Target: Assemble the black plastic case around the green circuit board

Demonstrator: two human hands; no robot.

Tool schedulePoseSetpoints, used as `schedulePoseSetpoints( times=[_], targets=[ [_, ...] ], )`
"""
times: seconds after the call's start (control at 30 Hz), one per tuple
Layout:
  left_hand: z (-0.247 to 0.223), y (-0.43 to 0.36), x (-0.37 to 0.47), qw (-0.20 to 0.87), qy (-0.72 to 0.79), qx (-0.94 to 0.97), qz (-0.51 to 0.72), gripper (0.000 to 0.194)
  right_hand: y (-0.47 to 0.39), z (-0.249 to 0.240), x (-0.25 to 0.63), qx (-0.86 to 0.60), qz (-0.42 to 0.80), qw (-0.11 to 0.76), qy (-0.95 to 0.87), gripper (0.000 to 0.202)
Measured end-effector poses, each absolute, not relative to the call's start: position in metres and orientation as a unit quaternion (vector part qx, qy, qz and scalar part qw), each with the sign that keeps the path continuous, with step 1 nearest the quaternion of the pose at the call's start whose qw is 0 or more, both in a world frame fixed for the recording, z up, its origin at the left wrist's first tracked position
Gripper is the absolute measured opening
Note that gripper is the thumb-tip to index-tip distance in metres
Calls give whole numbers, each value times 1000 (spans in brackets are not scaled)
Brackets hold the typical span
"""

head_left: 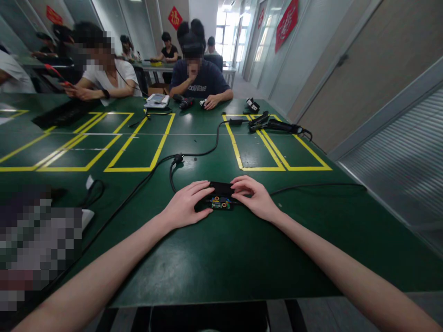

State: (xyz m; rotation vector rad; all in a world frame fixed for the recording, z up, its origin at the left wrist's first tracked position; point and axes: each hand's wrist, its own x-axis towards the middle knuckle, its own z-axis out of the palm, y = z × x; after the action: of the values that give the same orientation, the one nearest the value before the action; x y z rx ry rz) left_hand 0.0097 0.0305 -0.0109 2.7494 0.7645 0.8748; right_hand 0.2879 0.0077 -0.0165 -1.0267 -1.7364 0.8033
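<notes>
The left hand (pixel 189 203) and right hand (pixel 255 199) are grasping opposite ends of a black rectangular casing piece (pixel 221 188), which is sitting just beyond a small green circuit board with copper coils (pixel 220 203) on the dark green tabletop (pixel 194 267).

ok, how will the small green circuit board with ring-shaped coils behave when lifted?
The small green circuit board looks flat, so likely stiff, not floppy. Its copper-coloured ring-shaped coils sit exposed, so pressing there could damage it. The thin black cable to its right might tug, if joined; that end is hidden.
</notes>
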Motion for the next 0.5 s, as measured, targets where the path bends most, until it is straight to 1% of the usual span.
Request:
schedulePoseSetpoints(
  times=[0.1, 0.17, 0.33, 0.5],
  targets=[
    [-7, 29, 10, 95, 262, 915, 293, 74, 9, -19, 287, -423, 342, 482, -687, 23],
    [-5, 28, 10, 99, 270, 912, 291, 79, 10, -19, 287, -426, 341, 477, -689, 29],
    [-4, 28, 10, 94, 281, 911, 289, 83, 10, -21, 288, -421, 318, 457, -716, 27],
    [-6, 29, 9, 97, 276, 911, 290, 80, 11, -22, 289, -428, 300, 444, -728, 28]
  ],
)
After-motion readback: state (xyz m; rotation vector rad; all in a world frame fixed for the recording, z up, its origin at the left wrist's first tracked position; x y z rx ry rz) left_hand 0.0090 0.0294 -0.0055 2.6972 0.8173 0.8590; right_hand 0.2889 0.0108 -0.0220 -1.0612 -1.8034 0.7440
